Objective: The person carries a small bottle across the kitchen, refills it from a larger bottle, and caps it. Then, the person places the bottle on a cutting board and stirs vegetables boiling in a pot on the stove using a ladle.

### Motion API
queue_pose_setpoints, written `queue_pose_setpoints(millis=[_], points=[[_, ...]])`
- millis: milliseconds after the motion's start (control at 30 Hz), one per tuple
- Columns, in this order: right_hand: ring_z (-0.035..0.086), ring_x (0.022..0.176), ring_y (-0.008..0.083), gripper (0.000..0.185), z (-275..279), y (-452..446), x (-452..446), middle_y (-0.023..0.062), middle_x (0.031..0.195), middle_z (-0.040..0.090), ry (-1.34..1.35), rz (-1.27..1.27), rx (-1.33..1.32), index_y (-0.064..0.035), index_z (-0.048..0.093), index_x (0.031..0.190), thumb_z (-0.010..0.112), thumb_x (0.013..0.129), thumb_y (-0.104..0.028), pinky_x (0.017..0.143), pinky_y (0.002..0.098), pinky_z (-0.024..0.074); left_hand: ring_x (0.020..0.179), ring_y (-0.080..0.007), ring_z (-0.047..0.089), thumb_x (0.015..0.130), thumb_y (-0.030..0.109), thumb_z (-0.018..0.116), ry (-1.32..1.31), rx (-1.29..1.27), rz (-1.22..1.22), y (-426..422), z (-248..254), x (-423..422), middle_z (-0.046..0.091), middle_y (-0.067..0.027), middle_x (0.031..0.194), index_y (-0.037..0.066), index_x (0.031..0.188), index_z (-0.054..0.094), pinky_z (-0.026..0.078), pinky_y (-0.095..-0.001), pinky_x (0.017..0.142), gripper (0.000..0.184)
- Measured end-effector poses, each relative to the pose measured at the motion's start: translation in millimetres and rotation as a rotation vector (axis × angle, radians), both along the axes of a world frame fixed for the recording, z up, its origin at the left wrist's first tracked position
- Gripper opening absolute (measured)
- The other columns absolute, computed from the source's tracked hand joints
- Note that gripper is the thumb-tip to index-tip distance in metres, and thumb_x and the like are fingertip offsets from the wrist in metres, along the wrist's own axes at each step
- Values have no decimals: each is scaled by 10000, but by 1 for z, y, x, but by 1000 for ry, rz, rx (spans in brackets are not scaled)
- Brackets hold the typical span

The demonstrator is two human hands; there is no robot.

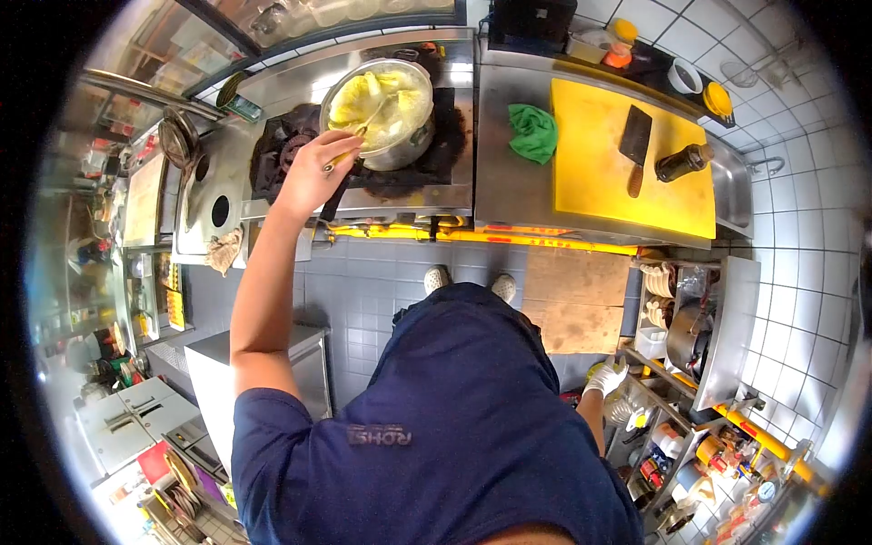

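My left hand [329, 163] is closed around the handle of a long-handled metal utensil [367, 125] over the stove. The utensil's far end dips into a large metal pot [398, 156] and is hidden there. Pale liquid and yellow-green leafy pieces [363, 94] fill the pot, which stands on a burner. My right hand [606, 375], in a white glove, hangs low at my right side beside the shelving. A yellow-green item shows right by its fingers, too small to name. Whether those fingers grip it I cannot tell.
Right of the stove lies a yellow cutting board [581, 173] with a cleaver [635, 136] and a dark pepper mill [683, 163]. A green cloth [532, 133] sits beside it. Yellow pipes [509, 238] run along the counter front. Cardboard [578, 300] covers part of the floor.
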State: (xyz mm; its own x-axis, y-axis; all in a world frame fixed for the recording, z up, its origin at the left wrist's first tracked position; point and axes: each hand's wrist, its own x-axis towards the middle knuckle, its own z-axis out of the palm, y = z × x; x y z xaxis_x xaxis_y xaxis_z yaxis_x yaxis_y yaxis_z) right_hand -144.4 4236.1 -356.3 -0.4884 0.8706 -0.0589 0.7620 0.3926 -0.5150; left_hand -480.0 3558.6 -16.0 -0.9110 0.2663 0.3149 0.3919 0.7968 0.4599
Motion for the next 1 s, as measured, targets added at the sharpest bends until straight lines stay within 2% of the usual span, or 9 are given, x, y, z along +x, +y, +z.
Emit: queue_pose_setpoints(millis=[67,233,333,500,600,700,900,1000], points=[[555,1306,402,501,-1,-1,0,259,1451,574,-3,-1,-6,67,629,1333,707,954,-252,1153,434,415,1018,-337,720,904,7,731,40,-9,4,-2,19,8,726,-152,1160,13,1150,745,574,-375,897,246],[569,1287,376,441,2,-9,-12,220,1428,596,69,-24,-61,47,638,1335,680,968,-194,1126,426,435,1002,-314,725,911,-8,726,161,-63,87,-16,46,20,726,-156,1149,4,1149,747,579,-361,890,239],[578,1273,362,415,2,-11,-18,206,1402,615,92,-25,-33,35,649,1328,667,967,-170,1110,423,444,1041,-299,731,924,-23,704,111,-83,179,-25,49,25,732,-156,1179,18,1189,749,578,-354,892,272],[594,1243,344,386,7,-11,-22,192,1354,644,46,46,52,35,667,1293,660,957,-156,1089,423,454,974,-344,727,922,31,716,108,-71,142,-48,11,13,733,-164,1121,15,1133,755,581,-373,870,215],[610,1211,341,358,12,-10,-21,191,1312,663,31,56,57,41,681,1257,659,954,-148,1074,414,465,991,-315,734,930,-16,699,37,-62,145,-52,-4,2,737,-167,1152,-4,1176,741,578,-359,866,250],[566,1261,403,451,17,-5,-19,257,1395,595,92,31,-87,22,662,1307,711,917,-199,1103,453,447,956,-323,737,948,25,696,2,-43,164,-51,-12,-11,744,-178,1115,-15,1149,743,577,-358,854,211],[576,1219,404,453,24,-12,-13,264,1368,604,162,5,-155,44,655,1300,700,920,-199,1081,459,453,955,-353,727,927,49,703,-34,0,162,-57,-33,-33,744,-172,1089,6,1126,756,579,-376,860,211],[620,1184,347,409,21,-15,-11,218,1334,651,72,5,-63,66,642,1317,666,967,-144,1056,401,481,958,-343,730,927,54,701,-84,30,163,-59,-48,-45,744,-176,1091,8,1135,756,578,-373,860,220]])
